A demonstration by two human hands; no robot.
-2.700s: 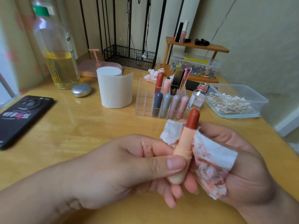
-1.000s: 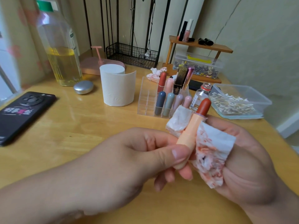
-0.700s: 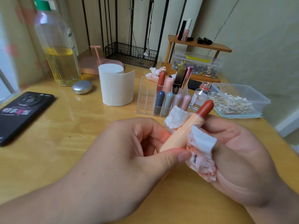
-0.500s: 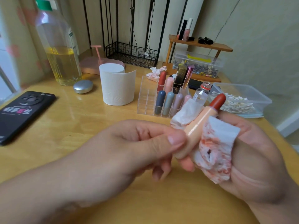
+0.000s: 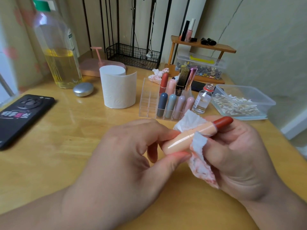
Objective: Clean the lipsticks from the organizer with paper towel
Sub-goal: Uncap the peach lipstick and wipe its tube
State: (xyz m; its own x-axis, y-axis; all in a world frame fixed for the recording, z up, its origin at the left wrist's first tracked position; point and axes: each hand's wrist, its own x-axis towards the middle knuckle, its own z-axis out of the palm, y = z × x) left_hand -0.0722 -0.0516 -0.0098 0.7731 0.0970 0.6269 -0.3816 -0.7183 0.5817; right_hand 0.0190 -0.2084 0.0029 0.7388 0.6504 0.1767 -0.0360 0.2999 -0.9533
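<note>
I see the wooden table (image 5: 66, 146) filling most of the view. Above its near edge the two hands meet. My left hand (image 5: 132, 160) pinches the peach base end between thumb and curled fingertips. My right hand (image 5: 237, 155) is curled round the upper barrel, with paper between its fingers and the tube.

At the far left stands a tall bottle (image 5: 58, 52) of yellow liquid, with a dark phone (image 5: 23, 115) lying flat nearer me. On the right sits a clear box of cotton swabs (image 5: 259, 100). A white paper roll (image 5: 118, 90) stands upright mid-table, just left of the clear organizer (image 5: 147, 100), where other lipsticks stand in the right-hand slots.

The lipstick (image 5: 196, 133) I am holding lies almost level between the hands, off the table, just in front of the organizer. Its red end points up and right over my right fingers. The paper towel (image 5: 199, 163), smeared pink, wraps its middle and hangs below my right palm.
</note>
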